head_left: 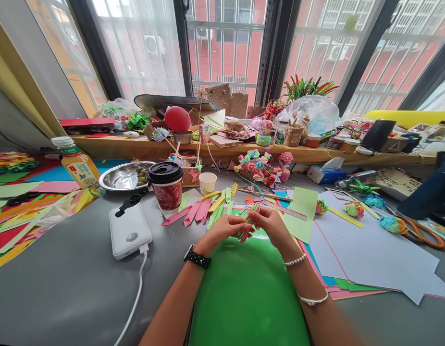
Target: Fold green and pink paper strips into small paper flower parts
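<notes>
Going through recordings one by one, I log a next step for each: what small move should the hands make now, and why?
Probably a gentle squeeze to line up the pink-and-green paper bundle. The left hand and right hand both hold it, and its thin stripes suggest several layers that could slip apart if let go.

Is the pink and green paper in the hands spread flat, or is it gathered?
Gathered: the pink and green paper shows narrow, close stripes between the left hand and right hand. Individual folds: cannot tell.
</notes>
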The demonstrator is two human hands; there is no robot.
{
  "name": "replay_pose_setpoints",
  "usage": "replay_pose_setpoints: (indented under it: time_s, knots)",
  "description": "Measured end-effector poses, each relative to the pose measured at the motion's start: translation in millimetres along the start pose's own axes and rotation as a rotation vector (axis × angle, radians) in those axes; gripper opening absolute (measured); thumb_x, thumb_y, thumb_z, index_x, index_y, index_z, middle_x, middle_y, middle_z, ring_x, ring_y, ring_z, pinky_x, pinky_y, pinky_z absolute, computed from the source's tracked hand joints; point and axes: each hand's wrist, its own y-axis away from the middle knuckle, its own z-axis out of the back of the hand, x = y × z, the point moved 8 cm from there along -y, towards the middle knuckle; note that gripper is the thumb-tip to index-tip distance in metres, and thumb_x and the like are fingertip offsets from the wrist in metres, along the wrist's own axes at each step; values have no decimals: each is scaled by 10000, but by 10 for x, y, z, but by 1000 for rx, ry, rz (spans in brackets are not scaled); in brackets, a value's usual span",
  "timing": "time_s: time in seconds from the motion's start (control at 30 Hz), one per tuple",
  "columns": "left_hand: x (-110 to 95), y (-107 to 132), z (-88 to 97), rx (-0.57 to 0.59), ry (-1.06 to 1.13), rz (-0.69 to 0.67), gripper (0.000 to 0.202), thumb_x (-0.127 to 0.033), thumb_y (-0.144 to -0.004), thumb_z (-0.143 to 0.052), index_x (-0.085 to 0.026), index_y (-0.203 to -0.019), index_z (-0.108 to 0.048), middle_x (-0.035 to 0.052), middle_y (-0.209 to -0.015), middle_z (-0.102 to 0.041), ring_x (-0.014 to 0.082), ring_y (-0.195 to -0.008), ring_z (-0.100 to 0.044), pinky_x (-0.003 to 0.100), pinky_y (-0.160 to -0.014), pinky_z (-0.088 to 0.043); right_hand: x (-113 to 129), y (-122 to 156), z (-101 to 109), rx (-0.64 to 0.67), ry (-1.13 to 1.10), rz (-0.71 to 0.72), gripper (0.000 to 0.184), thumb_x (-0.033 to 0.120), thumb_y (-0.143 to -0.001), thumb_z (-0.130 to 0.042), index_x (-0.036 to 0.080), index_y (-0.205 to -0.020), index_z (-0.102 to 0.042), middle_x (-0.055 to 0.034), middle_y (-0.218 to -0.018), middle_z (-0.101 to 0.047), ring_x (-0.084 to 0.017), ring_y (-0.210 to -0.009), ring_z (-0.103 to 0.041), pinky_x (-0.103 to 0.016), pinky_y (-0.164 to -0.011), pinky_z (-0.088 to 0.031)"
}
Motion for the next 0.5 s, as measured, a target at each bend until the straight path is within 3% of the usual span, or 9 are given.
replay_pose_setpoints:
  time_s: [0.23, 0.5]
  knots:
    - [124, -56, 23, -25, -7, 25, 345, -436, -667, -590, -105, -706, -678, 42, -609, -624, 98, -543, -496, 202, -512, -322, -20, 7, -34, 42, 51, -24, 211, 326, -618, -675, 151, -566, -569, 42, -482, -525, -76, -453, -448, -214, -466, -359]
    - [90, -41, 38, -14, -16, -4, 351, -437, -681, -575, -98, -652, -663, 33, -580, -606, 89, -523, -478, 201, -509, -326, 14, 4, -27, 44, 57, -6, 179, 301, -617, -676, 148, -595, -585, 45, -497, -533, -74, -467, -454, -211, -477, -365]
